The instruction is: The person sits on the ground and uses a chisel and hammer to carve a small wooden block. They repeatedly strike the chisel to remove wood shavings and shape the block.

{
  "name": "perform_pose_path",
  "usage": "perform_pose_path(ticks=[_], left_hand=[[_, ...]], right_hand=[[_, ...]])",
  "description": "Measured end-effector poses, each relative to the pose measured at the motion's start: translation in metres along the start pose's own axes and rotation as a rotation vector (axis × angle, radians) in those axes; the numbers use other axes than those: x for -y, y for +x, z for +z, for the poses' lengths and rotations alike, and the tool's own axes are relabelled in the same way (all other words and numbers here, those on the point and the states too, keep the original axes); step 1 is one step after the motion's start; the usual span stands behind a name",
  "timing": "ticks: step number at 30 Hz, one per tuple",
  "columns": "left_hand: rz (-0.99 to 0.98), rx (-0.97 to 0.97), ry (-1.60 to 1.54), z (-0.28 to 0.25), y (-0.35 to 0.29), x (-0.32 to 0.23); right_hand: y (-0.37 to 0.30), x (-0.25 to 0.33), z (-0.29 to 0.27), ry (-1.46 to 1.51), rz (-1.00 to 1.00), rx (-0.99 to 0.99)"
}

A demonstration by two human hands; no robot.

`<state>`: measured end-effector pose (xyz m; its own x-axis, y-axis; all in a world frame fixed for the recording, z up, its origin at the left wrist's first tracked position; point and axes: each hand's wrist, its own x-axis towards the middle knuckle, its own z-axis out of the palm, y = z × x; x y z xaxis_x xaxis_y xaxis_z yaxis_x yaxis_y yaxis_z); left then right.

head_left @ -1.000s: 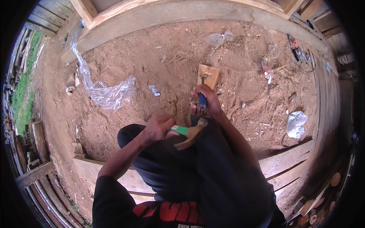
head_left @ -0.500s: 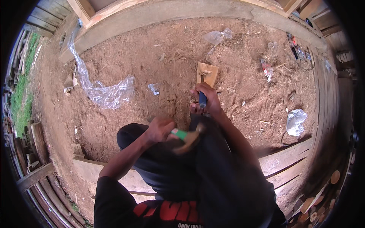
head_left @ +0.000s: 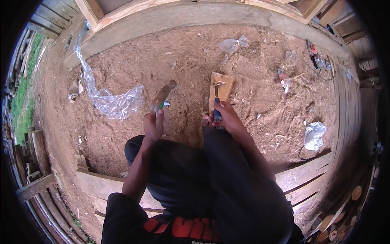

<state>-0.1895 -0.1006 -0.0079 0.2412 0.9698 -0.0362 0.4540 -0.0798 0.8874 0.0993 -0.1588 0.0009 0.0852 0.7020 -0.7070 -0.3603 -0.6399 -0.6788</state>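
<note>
My left hand (head_left: 153, 125) is closed around a hammer (head_left: 164, 94), which is raised left of the board and blurred; a bit of green shows by the thumb. In my right hand (head_left: 230, 115) is a chisel (head_left: 217, 105) with a blue handle, its blade pointing away from me. The blade's tip rests at a rough, chipped spot on a small wooden board (head_left: 228, 83) lying on the ground. Toes of a bare foot (head_left: 206, 120) show beside the board's near end, under my dark trouser leg.
Crumpled clear plastic sheeting (head_left: 118, 101) lies to the left. A clear plastic bag (head_left: 232, 44) is at the far side, a white bag (head_left: 315, 135) at the right. Tools with a cable (head_left: 316, 57) lie far right. Wooden beams (head_left: 178, 22) border the dirt floor.
My left hand has swung the hammer from over my lap to farther out on the left. My right hand has shifted slightly nearer, and its grip on the chisel handle looks different.
</note>
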Motion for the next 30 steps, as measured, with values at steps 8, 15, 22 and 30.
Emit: perform_pose_path(ticks=[8,15,22,30], left_hand=[[0.010,0.003,-0.015,-0.003,-0.004,0.006],[0.043,0.060,-0.070,0.006,-0.003,-0.007],[0.028,0.127,0.079,-0.002,-0.003,-0.013],[0.001,0.142,0.068,-0.004,-0.005,-0.017]], right_hand=[[0.004,-0.018,0.012,0.293,0.024,0.135],[0.025,-0.056,-0.003,-0.115,-0.102,0.005],[0.013,-0.063,0.008,-0.520,-0.298,-0.294],[0.027,-0.084,0.005,-0.517,-0.318,-0.282]])
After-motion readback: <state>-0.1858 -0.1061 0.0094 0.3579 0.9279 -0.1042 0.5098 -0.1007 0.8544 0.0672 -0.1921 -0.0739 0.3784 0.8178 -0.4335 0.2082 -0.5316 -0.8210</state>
